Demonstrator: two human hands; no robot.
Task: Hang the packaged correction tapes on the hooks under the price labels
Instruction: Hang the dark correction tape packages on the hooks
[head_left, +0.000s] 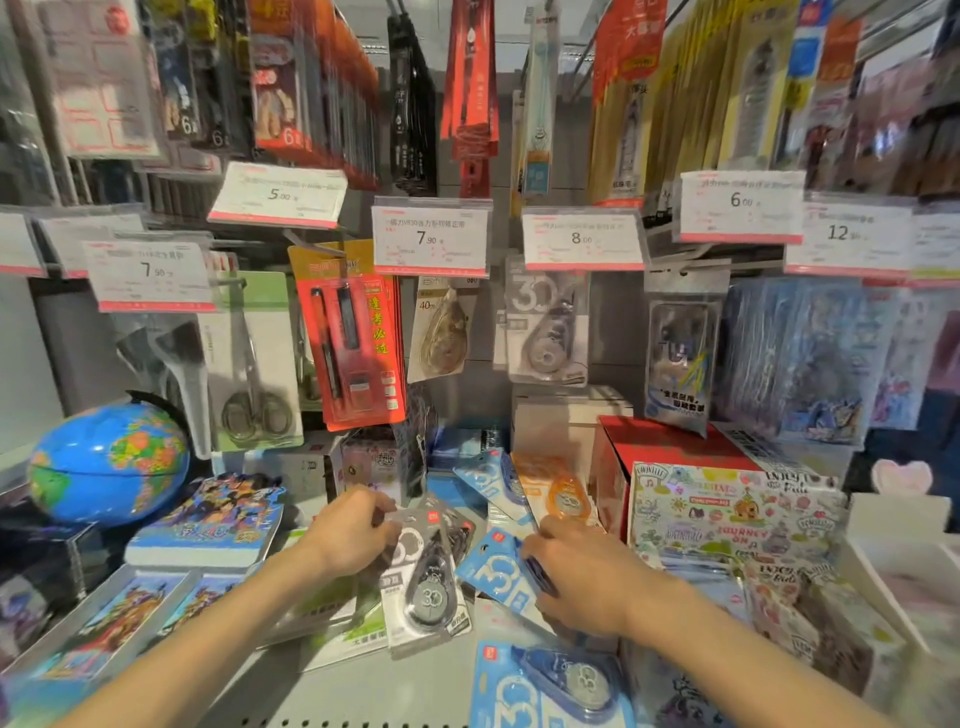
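Observation:
Several packaged correction tapes lie loose on the shelf. My left hand (353, 530) grips the top of a grey pack (423, 582). My right hand (576, 571) holds a blue pack (493, 566) at its right edge. An orange pack (558, 493) and another blue pack (485, 475) lie behind the hands, and a blue pack (550, 686) lies at the front. Above hang a beige tape (441, 332) under the 7.90 price label (431, 239) and a grey tape (548, 327) under the 8.00 price label (582, 239). The hooks are hidden behind the labels.
A globe (106, 462) stands at the left, with flat comic-print books (208, 519) in front of it. A red box (670, 457) and a sticker-covered box (727, 514) stand at the right. Scissors (254, 364) and a red pen pack (353, 338) hang at the left.

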